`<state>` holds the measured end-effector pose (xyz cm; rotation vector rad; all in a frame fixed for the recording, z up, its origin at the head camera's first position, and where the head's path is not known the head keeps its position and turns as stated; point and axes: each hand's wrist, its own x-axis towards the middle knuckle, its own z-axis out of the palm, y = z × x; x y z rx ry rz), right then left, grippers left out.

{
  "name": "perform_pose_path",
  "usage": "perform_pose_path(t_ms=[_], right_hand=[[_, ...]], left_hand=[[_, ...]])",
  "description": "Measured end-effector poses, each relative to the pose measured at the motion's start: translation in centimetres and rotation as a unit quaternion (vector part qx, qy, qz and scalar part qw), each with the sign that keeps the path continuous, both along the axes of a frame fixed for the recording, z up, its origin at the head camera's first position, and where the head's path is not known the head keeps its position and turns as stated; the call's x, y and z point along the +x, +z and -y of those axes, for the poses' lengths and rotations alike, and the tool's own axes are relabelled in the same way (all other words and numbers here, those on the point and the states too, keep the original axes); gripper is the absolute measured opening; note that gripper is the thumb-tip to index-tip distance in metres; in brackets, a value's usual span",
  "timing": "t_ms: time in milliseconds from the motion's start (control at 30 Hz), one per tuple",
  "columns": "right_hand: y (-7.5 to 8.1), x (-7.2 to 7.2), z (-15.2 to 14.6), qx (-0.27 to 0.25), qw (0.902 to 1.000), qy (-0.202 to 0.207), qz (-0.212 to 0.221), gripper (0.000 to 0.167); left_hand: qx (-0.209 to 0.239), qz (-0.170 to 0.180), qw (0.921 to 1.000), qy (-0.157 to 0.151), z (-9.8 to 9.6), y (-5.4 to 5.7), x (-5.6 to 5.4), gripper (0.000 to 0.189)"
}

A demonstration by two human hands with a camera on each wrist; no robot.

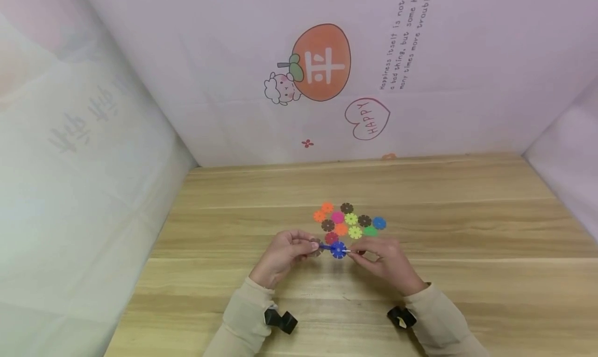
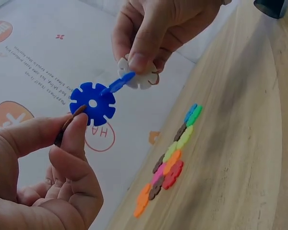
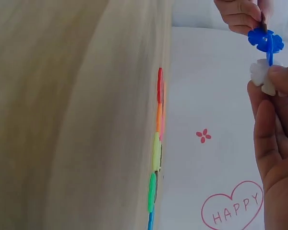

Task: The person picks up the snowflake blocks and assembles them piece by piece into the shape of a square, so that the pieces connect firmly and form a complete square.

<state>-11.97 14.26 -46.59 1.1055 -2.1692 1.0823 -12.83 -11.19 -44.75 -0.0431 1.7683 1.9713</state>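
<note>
Holding a short chain of flat, notched plastic discs point(image 1: 334, 248), raised over the pale wood-grain surface point(image 1: 467, 211), near the loose discs point(image 1: 341, 229). Pinching a thin brown disc point(image 2: 78, 111) between thumb and forefinger of the left hand point(image 1: 285, 253); gripping a white, petal-edged disc point(image 2: 143, 80) under the thumb of the right hand point(image 1: 388, 261).

Between these, showing a deep-blue round disc point(image 2: 102, 110), broadside in the left wrist view, with a hole at the centre and narrow slots cut all around the rim; touched at one edge by the brown disc. Then turning crosswise into a second blue disc point(image 2: 119, 84), seen nearly edge-on, slotted into the first and meeting the white disc at the other end.

Lying flat beyond, clustered closely: orange, brown, magenta, yellow-green, red, green and lighter blue pieces.
</note>
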Motion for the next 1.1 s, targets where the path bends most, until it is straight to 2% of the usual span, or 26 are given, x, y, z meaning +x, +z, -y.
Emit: perform_pose_path(t_ms=[100, 233, 433, 600, 767, 933, 1100], right_hand=[[0.1, 0.1, 0.0, -0.004, 0.9999, -0.008, 0.005, 0.028], [0.4, 0.1, -0.3, -0.008, 0.9998, -0.018, 0.006, 0.028], [0.4, 0.0, -0.6, -0.012, 0.9996, 0.009, 0.025, 0.032], [0.5, -0.1, -0.8, -0.012, 0.9985, 0.031, 0.044, 0.034], [0.9, -0.1, -0.7, -0.007, 0.9967, 0.057, 0.057, 0.037], [1.0, -0.2, -0.4, 0.000, 0.9940, 0.083, 0.072, 0.039], [0.7, -0.2, 0.0, -0.001, 0.9909, 0.106, 0.083, 0.038]], left_hand=[[0.000, 0.001, 1.0000, -0.006, 0.0, -0.2, -0.1, 0.017], [-0.005, -0.004, 0.9995, -0.030, -0.1, -0.4, -0.2, 0.016], [-0.030, -0.014, 0.9975, -0.063, 0.2, -0.4, -0.1, 0.020], [-0.081, -0.038, 0.9933, -0.073, 0.4, -0.4, -0.1, 0.027], [-0.136, -0.076, 0.9837, -0.090, 0.3, -0.4, 0.1, 0.034], [-0.139, -0.112, 0.9756, -0.128, -0.5, -0.3, 0.3, 0.034], [-0.126, -0.122, 0.9750, -0.137, -1.2, -0.2, 0.6, 0.025]])
